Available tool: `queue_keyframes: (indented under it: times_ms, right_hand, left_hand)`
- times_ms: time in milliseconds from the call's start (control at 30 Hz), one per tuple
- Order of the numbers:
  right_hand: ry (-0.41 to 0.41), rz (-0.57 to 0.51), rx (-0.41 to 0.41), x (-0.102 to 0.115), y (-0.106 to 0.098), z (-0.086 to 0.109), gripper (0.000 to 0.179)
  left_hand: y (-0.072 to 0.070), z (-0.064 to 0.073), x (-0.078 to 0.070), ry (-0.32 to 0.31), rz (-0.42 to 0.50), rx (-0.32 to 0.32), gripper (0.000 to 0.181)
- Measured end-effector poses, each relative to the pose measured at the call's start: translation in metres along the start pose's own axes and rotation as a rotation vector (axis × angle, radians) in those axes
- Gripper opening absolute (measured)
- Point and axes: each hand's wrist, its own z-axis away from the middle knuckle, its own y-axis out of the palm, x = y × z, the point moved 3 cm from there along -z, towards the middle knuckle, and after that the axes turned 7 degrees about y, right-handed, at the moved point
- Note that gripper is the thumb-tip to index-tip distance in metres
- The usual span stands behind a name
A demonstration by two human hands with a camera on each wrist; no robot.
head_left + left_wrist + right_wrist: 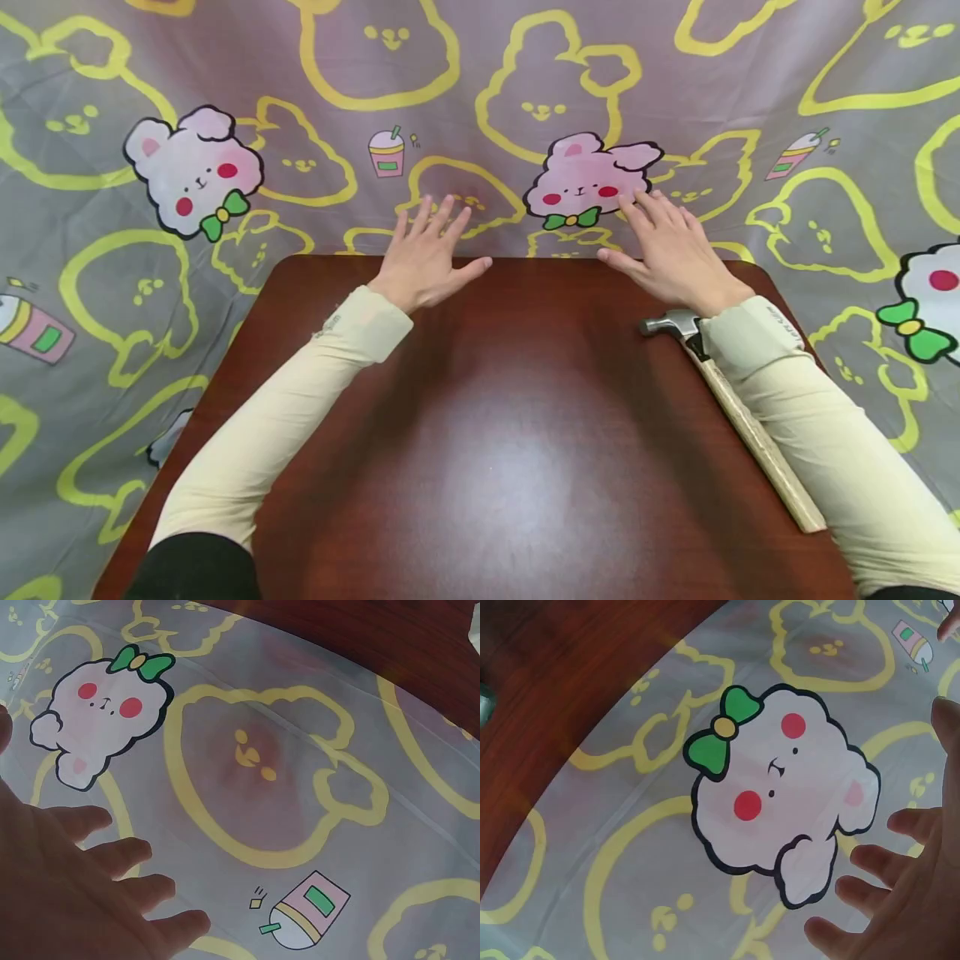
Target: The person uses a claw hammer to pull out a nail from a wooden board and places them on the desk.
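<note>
My left hand [425, 262] is held over the far edge of the brown table, fingers spread and holding nothing. To its right, my right hand [670, 247] is likewise spread and bare, above the far right part of the table. A claw hammer [750, 425] with a wooden handle lies along the table's right side, under and beside the right forearm, which hides a bit of it near the head. In the left wrist view, the left fingers [142, 889] reach out before the patterned cloth. The right fingers [862, 889] look much the same in the right wrist view.
The dark red-brown table [517, 392] has a glossy top with rounded far corners. A grey cloth [450, 75] printed with yellow outlines, rabbits and drink cups hangs behind the table and along both sides.
</note>
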Motion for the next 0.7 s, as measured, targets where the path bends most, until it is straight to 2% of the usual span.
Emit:
queue_keyframes:
  times_ms: [167,300,433,533,600,700]
  right_hand:
    - [0.045,-0.037,-0.046,-0.007,0.004,0.006,0.077]
    - [0.164,-0.13,-0.117,-0.018,0.007,0.016,0.062]
    - [0.307,-0.253,-0.191,-0.033,0.011,0.037,0.043]
    - [0.374,-0.29,-0.211,-0.046,0.017,0.058,0.034]
    - [0.381,-0.278,-0.175,-0.056,0.022,0.072,0.032]
    - [0.358,-0.253,-0.071,-0.07,0.034,0.092,0.031]
  left_hand:
    - [0.002,0.001,0.0,0.002,-0.004,0.002,0.085]
    - [0.004,0.013,0.004,-0.002,0.027,-0.009,0.08]
    - [0.007,0.038,0.016,-0.033,0.105,-0.051,0.071]
    - [0.011,0.062,0.03,-0.065,0.167,-0.102,0.066]
    - [0.015,0.078,0.041,-0.093,0.199,-0.125,0.064]
    - [0.02,0.102,0.059,-0.157,0.241,-0.149,0.064]
